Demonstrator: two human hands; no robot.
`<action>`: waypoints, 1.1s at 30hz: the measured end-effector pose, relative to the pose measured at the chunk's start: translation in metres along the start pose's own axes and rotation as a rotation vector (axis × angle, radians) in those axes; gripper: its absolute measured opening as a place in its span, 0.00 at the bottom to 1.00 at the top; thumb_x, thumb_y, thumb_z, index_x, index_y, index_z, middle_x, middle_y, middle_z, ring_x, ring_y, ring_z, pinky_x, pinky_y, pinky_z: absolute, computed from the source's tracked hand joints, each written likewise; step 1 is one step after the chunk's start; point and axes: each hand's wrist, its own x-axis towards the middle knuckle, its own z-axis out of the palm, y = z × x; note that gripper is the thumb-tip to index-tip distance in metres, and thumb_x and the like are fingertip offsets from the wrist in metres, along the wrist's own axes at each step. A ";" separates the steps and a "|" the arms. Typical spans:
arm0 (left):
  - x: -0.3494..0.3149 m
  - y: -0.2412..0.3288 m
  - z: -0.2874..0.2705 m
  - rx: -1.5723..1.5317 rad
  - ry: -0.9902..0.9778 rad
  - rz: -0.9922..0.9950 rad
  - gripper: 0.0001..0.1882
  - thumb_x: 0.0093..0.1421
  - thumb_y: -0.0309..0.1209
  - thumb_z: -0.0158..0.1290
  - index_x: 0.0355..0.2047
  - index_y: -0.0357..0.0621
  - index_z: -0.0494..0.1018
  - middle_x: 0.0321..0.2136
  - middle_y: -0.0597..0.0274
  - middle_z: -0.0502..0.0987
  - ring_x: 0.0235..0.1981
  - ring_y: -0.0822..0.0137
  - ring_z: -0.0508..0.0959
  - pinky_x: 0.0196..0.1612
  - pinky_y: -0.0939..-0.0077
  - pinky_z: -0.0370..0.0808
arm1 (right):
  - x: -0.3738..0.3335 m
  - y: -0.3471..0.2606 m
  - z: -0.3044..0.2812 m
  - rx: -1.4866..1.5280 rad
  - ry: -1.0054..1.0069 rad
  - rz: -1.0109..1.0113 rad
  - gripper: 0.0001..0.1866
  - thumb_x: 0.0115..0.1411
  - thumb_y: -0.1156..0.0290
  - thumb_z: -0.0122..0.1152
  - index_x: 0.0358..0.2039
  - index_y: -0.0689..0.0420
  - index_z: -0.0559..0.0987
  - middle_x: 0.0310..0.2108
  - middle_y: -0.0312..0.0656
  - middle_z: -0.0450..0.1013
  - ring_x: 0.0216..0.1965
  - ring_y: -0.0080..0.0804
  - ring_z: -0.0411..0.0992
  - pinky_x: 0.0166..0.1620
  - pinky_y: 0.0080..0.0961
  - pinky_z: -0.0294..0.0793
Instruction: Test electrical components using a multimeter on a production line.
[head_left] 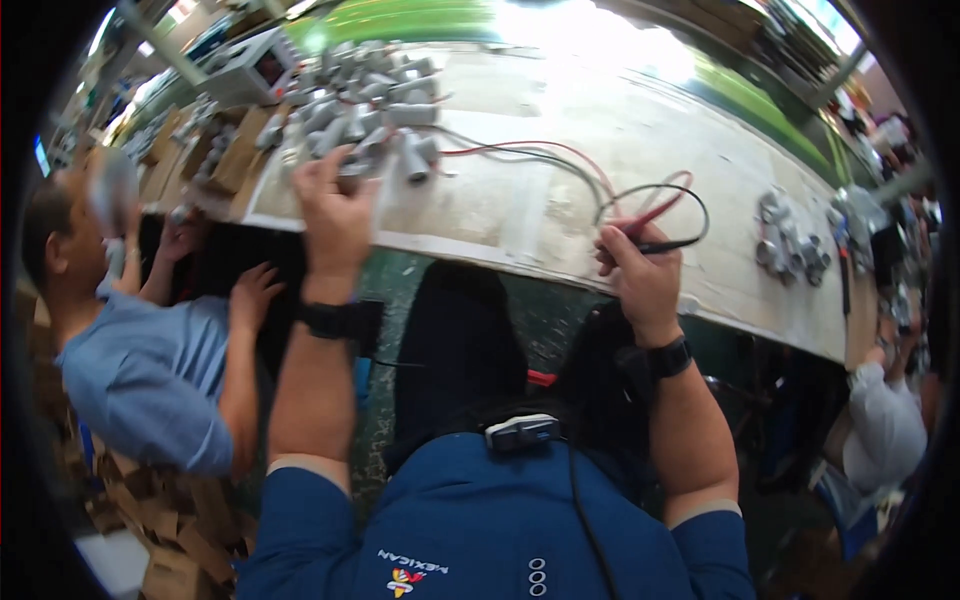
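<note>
My left hand [335,215] is at the table's near edge, its thumb and fingers curled around a grey cylindrical part [352,177] beside a heap of similar parts. How firmly it grips is partly hidden. Just right of it a grey part [416,158] lies with its round end toward me. My right hand [642,270] is closed around a red test probe [652,214] and a black test probe [672,244], held together over the front edge. Their red lead [530,146] and black lead loop up and run left across the tabletop to the heap.
The pale table [480,215] spans the view. More grey parts [365,85] are heaped at the back left, near a white box [250,68] and open cartons [222,150]. Another cluster [790,240] lies right. A person in blue [150,375] sits left; another person [880,425] is far right.
</note>
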 end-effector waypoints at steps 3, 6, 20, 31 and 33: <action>0.038 -0.090 -0.018 0.359 -0.056 0.156 0.26 0.55 0.26 0.63 0.56 0.43 0.76 0.49 0.47 0.70 0.53 0.46 0.74 0.58 0.58 0.73 | 0.009 -0.003 -0.017 -0.033 0.038 0.003 0.08 0.67 0.72 0.65 0.39 0.65 0.83 0.28 0.40 0.80 0.25 0.23 0.75 0.28 0.19 0.74; 0.056 -0.148 -0.023 0.503 -0.203 0.173 0.27 0.56 0.25 0.61 0.58 0.43 0.75 0.53 0.46 0.71 0.55 0.43 0.74 0.60 0.57 0.71 | 0.011 -0.009 -0.029 0.013 0.097 -0.007 0.08 0.66 0.72 0.66 0.38 0.65 0.83 0.27 0.39 0.79 0.25 0.21 0.75 0.27 0.18 0.74; 0.019 0.284 0.061 -0.154 -0.694 0.877 0.32 0.56 0.31 0.68 0.62 0.53 0.74 0.68 0.51 0.64 0.70 0.47 0.64 0.71 0.54 0.66 | 0.021 -0.002 -0.073 -0.330 -0.108 -0.095 0.08 0.63 0.71 0.68 0.42 0.59 0.84 0.29 0.40 0.80 0.29 0.28 0.78 0.36 0.30 0.78; -0.059 0.501 0.260 0.125 -1.108 1.359 0.56 0.46 0.45 0.76 0.74 0.68 0.59 0.79 0.62 0.42 0.76 0.38 0.48 0.72 0.28 0.55 | 0.018 0.047 -0.065 -0.475 0.016 -0.751 0.15 0.63 0.72 0.64 0.50 0.57 0.80 0.48 0.48 0.80 0.51 0.47 0.76 0.55 0.40 0.74; -0.065 0.510 0.278 0.109 -1.148 1.380 0.57 0.43 0.48 0.77 0.73 0.68 0.60 0.79 0.63 0.39 0.76 0.37 0.47 0.71 0.26 0.54 | 0.014 0.051 -0.062 -0.477 0.074 -0.780 0.13 0.62 0.74 0.63 0.48 0.57 0.81 0.47 0.49 0.80 0.49 0.49 0.77 0.53 0.40 0.75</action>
